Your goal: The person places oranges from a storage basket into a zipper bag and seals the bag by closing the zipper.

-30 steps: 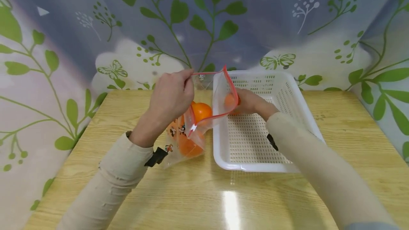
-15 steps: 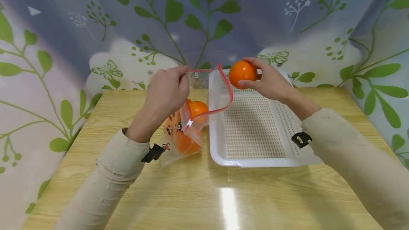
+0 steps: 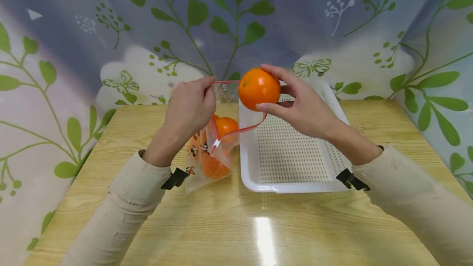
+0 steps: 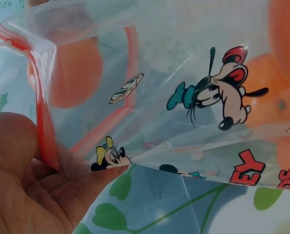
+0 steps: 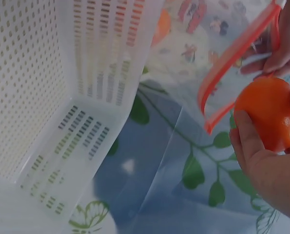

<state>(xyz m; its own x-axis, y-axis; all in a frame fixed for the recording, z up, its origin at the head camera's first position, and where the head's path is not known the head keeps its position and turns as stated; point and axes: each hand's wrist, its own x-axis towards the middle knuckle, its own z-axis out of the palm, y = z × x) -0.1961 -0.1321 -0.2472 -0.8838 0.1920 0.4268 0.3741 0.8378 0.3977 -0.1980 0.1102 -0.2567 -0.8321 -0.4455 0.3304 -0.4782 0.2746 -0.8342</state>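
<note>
My right hand [image 3: 299,104] grips an orange [image 3: 259,88] in the air, just over the mouth of a clear zip bag [image 3: 208,153] with a red seal strip and cartoon prints. My left hand [image 3: 190,108] pinches the bag's top edge and holds it open. Two or more oranges [image 3: 225,126] lie inside the bag, which stands on the wooden table [image 3: 236,225]. In the left wrist view my left hand's fingers [image 4: 47,170] pinch the red strip of the bag [image 4: 183,97]. The right wrist view shows the held orange [image 5: 269,114] beside the red strip.
A white perforated plastic basket [image 3: 292,175] sits to the right of the bag, under my right hand, and nothing lies in it. A leaf-patterned sheet [image 3: 111,32] hangs behind and at both sides of the table. The basket wall [image 5: 47,97] fills the left of the right wrist view.
My right hand lifted an orange out of the basket and carried it left, to above the bag's mouth. My left hand kept holding the bag open.
</note>
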